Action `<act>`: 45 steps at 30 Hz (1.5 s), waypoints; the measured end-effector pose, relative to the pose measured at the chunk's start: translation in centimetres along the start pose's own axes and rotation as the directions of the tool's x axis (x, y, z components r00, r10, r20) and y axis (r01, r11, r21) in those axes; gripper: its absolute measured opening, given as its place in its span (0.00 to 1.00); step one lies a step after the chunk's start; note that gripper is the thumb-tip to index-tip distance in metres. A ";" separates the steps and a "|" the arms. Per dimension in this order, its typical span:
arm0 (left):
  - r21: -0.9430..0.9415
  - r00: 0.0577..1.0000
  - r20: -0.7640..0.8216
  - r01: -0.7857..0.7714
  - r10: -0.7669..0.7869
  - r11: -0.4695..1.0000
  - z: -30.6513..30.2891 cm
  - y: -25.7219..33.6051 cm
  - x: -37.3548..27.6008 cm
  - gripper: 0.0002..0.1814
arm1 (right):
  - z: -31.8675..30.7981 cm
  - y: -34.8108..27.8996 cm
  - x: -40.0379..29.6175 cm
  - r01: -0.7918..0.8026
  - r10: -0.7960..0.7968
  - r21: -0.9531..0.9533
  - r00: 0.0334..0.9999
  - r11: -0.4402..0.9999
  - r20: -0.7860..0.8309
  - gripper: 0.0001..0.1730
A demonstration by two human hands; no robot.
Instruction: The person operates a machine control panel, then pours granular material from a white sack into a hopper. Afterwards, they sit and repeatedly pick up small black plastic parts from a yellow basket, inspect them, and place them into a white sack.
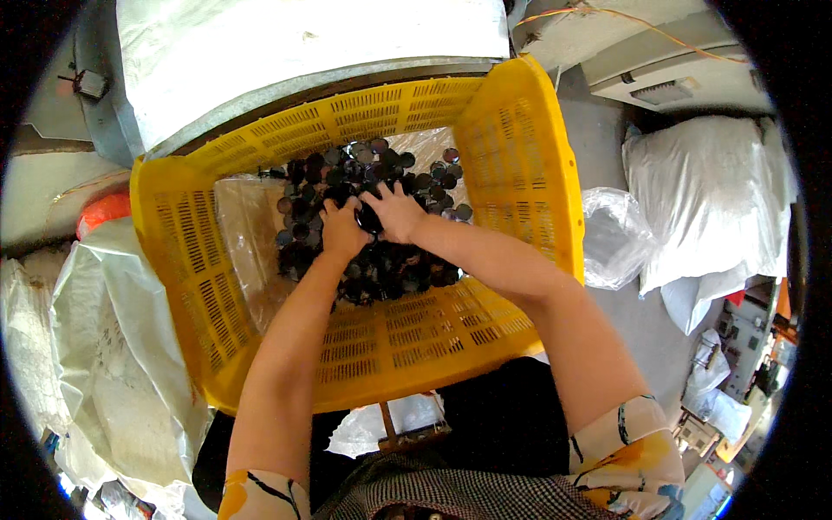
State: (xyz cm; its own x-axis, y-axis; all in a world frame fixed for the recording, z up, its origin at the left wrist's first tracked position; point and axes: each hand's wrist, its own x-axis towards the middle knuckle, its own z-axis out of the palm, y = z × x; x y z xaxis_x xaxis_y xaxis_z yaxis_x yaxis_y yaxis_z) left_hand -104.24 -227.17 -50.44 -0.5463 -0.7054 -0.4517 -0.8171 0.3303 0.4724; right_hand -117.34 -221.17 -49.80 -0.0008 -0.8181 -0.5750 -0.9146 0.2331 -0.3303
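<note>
Both of my hands reach down into a yellow slotted plastic basket (380, 383), onto a heap of small dark round pieces (403, 266). My left hand (344, 227) rests palm down on the heap, its thumb beside a glossy black round piece (369, 220). Just to the right, my right hand (395, 213) touches the heap with its fingers spread. That black piece shows between the two hands, and I cannot tell which of them grips it. What lies under the palms is hidden. Clear plastic sheeting (247, 240) lines part of the basket floor.
A white sheet-covered surface (312, 58) stands beyond the basket. Large woven sacks flank it, a greenish-white one (123, 351) on the left and a white one (708, 201) on the right. A clear plastic bag (614, 237) lies by the basket's right wall.
</note>
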 end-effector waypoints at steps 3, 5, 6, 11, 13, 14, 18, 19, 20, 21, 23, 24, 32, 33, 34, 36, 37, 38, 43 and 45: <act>-0.297 0.991 0.093 -0.068 0.100 0.952 1.1 -3.7 -2.2 0.33 | 0.0 -0.6 -3.0 0.090 -0.093 0.178 0.996 0.980 0.005 0.47; -0.353 0.984 0.044 -0.144 0.170 0.925 2.1 -5.5 -2.9 0.36 | 0.7 -0.6 -3.5 0.114 -0.113 0.244 0.993 0.963 -0.019 0.46; -0.411 0.984 0.031 -0.150 0.178 0.899 2.3 -6.0 -2.8 0.36 | 0.6 -0.8 -3.6 0.133 -0.128 0.270 0.991 0.954 -0.035 0.46; -0.834 0.937 0.340 0.262 0.079 0.485 -3.3 -2.0 -3.3 0.36 | -2.1 -0.4 -3.8 0.340 -0.256 0.557 0.940 0.758 -0.226 0.45; -0.845 0.872 0.466 0.387 0.153 0.368 -8.3 0.4 -5.1 0.38 | -7.0 -1.9 -6.3 0.227 -0.256 0.759 0.963 0.610 -0.083 0.40; -0.863 0.859 0.470 0.399 0.202 0.310 -9.3 0.7 -5.6 0.37 | -8.1 -2.2 -6.8 0.178 -0.236 0.783 0.971 0.595 -0.042 0.39; -0.913 0.861 0.401 0.402 0.314 0.063 -13.5 3.2 -8.0 0.35 | -12.4 -4.1 -9.5 0.258 -0.242 0.767 0.960 0.587 -0.138 0.34; -0.922 0.875 0.366 0.387 0.317 -0.003 -14.6 4.1 -8.7 0.35 | -13.5 -5.0 -10.5 0.345 -0.268 0.725 0.937 0.596 -0.226 0.34; -0.940 0.903 0.341 0.334 0.260 0.073 -15.6 4.3 -9.6 0.37 | -15.5 -7.2 -11.8 0.316 -0.270 0.783 0.943 0.537 -0.195 0.33; -0.948 0.913 0.319 0.307 0.255 0.086 -16.4 4.9 -10.3 0.35 | -17.5 -8.9 -13.6 0.274 -0.257 0.836 0.952 0.475 -0.166 0.34; -0.961 0.931 0.271 0.250 0.243 0.114 -18.0 5.8 -11.9 0.31 | -18.6 -10.8 -14.5 0.217 -0.122 0.861 0.976 0.460 -0.181 0.43; -0.967 0.940 0.246 0.221 0.236 0.128 -18.9 6.2 -12.6 0.29 | -19.9 -11.8 -15.6 0.171 -0.176 0.905 0.978 0.390 -0.109 0.46; -0.983 0.984 0.119 0.135 0.132 -0.124 -24.0 5.3 -18.0 0.16 | -27.3 -16.8 -21.4 0.196 -0.294 0.870 0.954 0.452 -0.063 0.40; -0.982 0.978 0.107 0.132 0.178 -0.136 -24.6 4.9 -18.7 0.16 | -27.2 -16.5 -21.2 0.269 -0.295 0.860 0.944 0.434 -0.146 0.36; -0.981 0.970 0.094 0.129 0.224 -0.146 -25.4 4.5 -19.4 0.16 | -27.5 -16.3 -21.3 0.308 -0.253 0.833 0.945 0.460 -0.209 0.36; -0.992 0.968 0.029 0.058 0.247 -0.110 -26.4 4.9 -21.2 0.17 | -27.2 -15.6 -21.3 0.331 -0.183 0.808 0.943 0.487 -0.276 0.35; -0.989 0.964 0.005 0.044 0.267 -0.140 -26.8 5.2 -22.0 0.17 | -26.6 -15.1 -21.1 0.321 -0.153 0.812 0.947 0.486 -0.283 0.36; -0.985 0.959 -0.018 0.032 0.283 -0.172 -27.2 5.3 -22.7 0.17 | -26.3 -15.4 -21.5 0.310 -0.125 0.818 0.950 0.484 -0.286 0.36; -0.945 0.951 -0.127 -0.029 0.283 -0.325 -27.8 4.6 -24.6 0.14 | -23.3 -18.2 -23.4 0.207 -0.313 0.965 0.938 0.160 -0.150 0.31; -0.931 0.941 -0.142 -0.022 0.307 -0.364 -27.5 4.6 -24.7 0.14 | -22.3 -18.1 -22.6 0.363 -0.335 0.914 0.897 0.181 -0.290 0.25</act>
State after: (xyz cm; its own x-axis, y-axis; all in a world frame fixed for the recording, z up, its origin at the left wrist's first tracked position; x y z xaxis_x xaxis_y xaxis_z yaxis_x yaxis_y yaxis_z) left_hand -89.44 -225.50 -16.30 -0.7390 -0.6512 -0.1725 0.4803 -0.6889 0.5429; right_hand -109.76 -218.61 -14.07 0.1884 -0.9639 -0.1881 0.2041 0.2257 -0.9526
